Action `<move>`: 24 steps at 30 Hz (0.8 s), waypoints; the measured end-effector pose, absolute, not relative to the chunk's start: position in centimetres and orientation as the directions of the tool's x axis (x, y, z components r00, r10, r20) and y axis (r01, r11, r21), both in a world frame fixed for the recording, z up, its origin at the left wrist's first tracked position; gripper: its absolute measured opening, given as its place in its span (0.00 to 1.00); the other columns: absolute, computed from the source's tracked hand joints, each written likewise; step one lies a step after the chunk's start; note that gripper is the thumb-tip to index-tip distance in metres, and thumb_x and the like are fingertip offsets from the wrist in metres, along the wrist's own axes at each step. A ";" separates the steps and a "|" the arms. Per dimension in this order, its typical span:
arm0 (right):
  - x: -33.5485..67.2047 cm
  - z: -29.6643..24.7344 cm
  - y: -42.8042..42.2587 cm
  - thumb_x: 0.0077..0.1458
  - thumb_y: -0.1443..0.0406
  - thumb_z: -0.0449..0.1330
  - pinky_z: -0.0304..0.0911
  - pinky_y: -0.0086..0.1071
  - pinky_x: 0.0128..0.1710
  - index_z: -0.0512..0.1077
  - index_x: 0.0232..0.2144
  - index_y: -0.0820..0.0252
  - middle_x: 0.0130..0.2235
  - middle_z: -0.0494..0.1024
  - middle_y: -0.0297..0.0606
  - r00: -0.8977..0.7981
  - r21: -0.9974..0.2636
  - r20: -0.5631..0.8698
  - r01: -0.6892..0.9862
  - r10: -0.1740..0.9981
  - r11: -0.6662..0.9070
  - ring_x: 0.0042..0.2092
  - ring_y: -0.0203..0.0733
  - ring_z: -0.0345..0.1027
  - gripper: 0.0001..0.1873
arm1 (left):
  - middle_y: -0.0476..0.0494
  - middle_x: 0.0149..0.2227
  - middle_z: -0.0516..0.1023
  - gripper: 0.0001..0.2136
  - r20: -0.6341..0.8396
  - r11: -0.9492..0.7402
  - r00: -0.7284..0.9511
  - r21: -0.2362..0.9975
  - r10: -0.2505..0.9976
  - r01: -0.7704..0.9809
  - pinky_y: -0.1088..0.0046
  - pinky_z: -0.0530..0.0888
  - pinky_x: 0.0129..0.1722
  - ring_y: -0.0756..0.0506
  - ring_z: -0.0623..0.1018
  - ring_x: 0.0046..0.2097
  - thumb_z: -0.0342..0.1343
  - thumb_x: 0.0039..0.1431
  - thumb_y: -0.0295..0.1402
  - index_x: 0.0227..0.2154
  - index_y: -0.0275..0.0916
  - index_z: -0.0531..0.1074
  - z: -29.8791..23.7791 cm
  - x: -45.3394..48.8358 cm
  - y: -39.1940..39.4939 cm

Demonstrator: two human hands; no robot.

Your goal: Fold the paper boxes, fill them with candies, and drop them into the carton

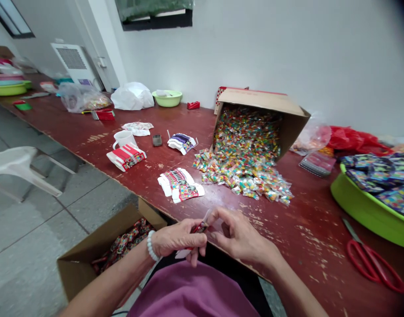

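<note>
Close to my lap, in front of the table edge, my left hand wraps round a small printed carton, mostly hidden by the fingers. White flaps stick out at its lower and upper ends. My right hand has its curled thumb and forefinger at the carton's upper end, touching a pale flap there. Ahead lies a fanned stack of flat printed cartons. Small clear packets of colourful candy spill onto the table from a tipped cardboard box.
Below left, an open cardboard box holds several printed cartons. Red scissors and a green basin of purple packs lie right. A mug, red-white cartons and purple cartons stand further back. A white stool is left.
</note>
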State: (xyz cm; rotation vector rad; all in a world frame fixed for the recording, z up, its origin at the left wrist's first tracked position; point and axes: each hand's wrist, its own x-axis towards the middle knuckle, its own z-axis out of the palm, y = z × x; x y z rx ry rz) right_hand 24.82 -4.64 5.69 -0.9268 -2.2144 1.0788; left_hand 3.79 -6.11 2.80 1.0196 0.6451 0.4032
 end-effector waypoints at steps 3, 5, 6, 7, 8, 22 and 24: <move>24.9 5.2 -4.6 0.52 0.73 0.58 0.55 0.25 0.24 0.63 0.39 0.56 0.31 0.73 0.28 -0.678 -0.929 0.038 0.247 0.735 0.275 0.25 0.31 0.61 0.13 | 0.50 0.27 0.76 0.22 -0.339 0.508 0.784 0.861 0.520 0.035 0.79 0.69 0.23 0.52 0.75 0.21 0.67 0.46 0.47 0.36 0.37 0.70 2.9 4.1 -6.4; 24.9 4.9 -4.7 0.53 0.71 0.58 0.58 0.25 0.26 0.60 0.40 0.56 0.31 0.72 0.29 -0.718 -0.975 0.012 0.145 0.696 0.166 0.27 0.32 0.63 0.13 | 0.50 0.26 0.76 0.19 -0.349 0.531 0.801 0.846 0.486 0.046 0.78 0.70 0.24 0.51 0.76 0.21 0.68 0.46 0.44 0.35 0.37 0.70 2.9 4.5 -6.7; 25.0 4.9 -4.8 0.53 0.71 0.57 0.58 0.26 0.26 0.59 0.41 0.56 0.32 0.73 0.29 -0.726 -0.981 0.009 0.127 0.688 0.146 0.27 0.32 0.63 0.14 | 0.50 0.26 0.76 0.18 -0.345 0.530 0.800 0.847 0.491 0.041 0.78 0.71 0.24 0.51 0.76 0.22 0.69 0.46 0.42 0.34 0.37 0.71 2.9 4.7 -6.7; 25.0 4.9 -4.9 0.53 0.71 0.57 0.59 0.26 0.27 0.59 0.42 0.55 0.33 0.74 0.30 -0.720 -0.977 0.008 0.141 0.694 0.159 0.27 0.32 0.64 0.15 | 0.50 0.27 0.76 0.17 -0.336 0.518 0.793 0.855 0.508 0.030 0.77 0.71 0.25 0.51 0.77 0.23 0.69 0.46 0.42 0.34 0.37 0.71 3.0 4.8 -6.8; 25.2 5.0 -5.0 0.52 0.72 0.57 0.59 0.27 0.28 0.59 0.44 0.55 0.36 0.75 0.32 -0.708 -0.963 0.015 0.180 0.706 0.200 0.28 0.33 0.64 0.17 | 0.51 0.27 0.76 0.16 -0.324 0.500 0.785 0.866 0.528 0.020 0.77 0.72 0.26 0.51 0.77 0.23 0.68 0.47 0.41 0.33 0.37 0.72 3.0 4.9 -6.8; 25.3 5.8 -5.2 0.46 0.70 0.61 0.64 0.31 0.33 0.46 0.67 0.52 0.47 0.76 0.40 -0.817 -0.954 0.045 0.136 0.574 0.268 0.35 0.39 0.70 0.49 | 0.48 0.31 0.77 0.23 -0.333 0.305 0.694 0.937 0.638 0.169 0.76 0.72 0.26 0.50 0.75 0.27 0.69 0.45 0.40 0.45 0.37 0.74 3.6 5.0 -5.6; 25.6 5.5 -5.4 0.51 0.70 0.59 0.62 0.28 0.29 0.48 0.66 0.48 0.48 0.75 0.38 -0.662 -0.980 0.086 0.079 0.745 0.183 0.30 0.34 0.68 0.43 | 0.49 0.28 0.76 0.20 -0.401 0.391 0.625 0.906 0.670 0.162 0.77 0.71 0.23 0.51 0.75 0.23 0.67 0.47 0.41 0.42 0.36 0.73 3.7 5.2 -5.6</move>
